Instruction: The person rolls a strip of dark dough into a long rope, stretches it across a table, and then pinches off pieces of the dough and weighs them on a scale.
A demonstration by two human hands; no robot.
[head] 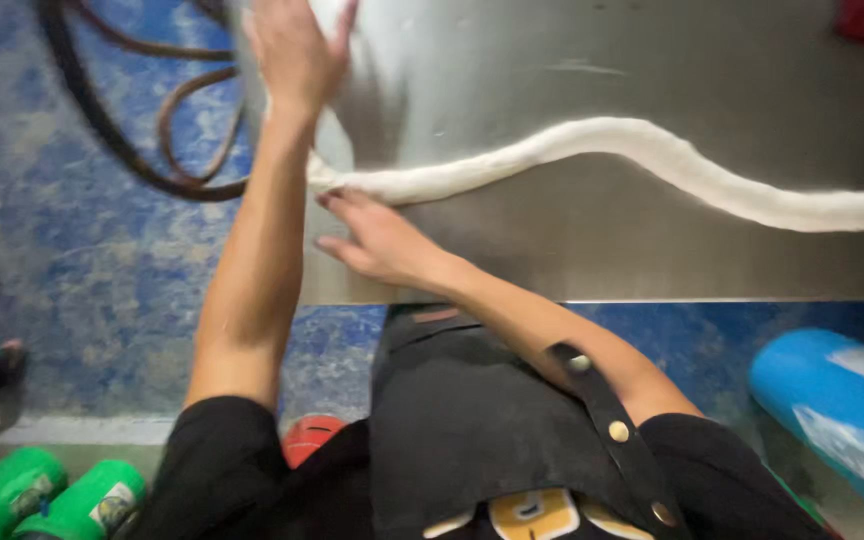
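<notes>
Here the right hand [384, 243] presses the dough rope [612, 168]; left hand [295, 52] lifted.

- Light is moderate and even, seemingly from overhead; colours read clearly.
- Steel surface [652, 260] shows soft grey sheen, with a brighter glare patch near top centre.
- Left hand [297, 50] smeared by motion blur (cables [152, 130] beside it streak too).
- Frame edges soft; green bottles [42, 495] and blue roll [837, 400] are out of focus.

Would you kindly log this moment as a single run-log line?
left hand: raised, open, holds nothing | right hand: flat on end of dough rope | dough rope: long, lying on steel table
</notes>
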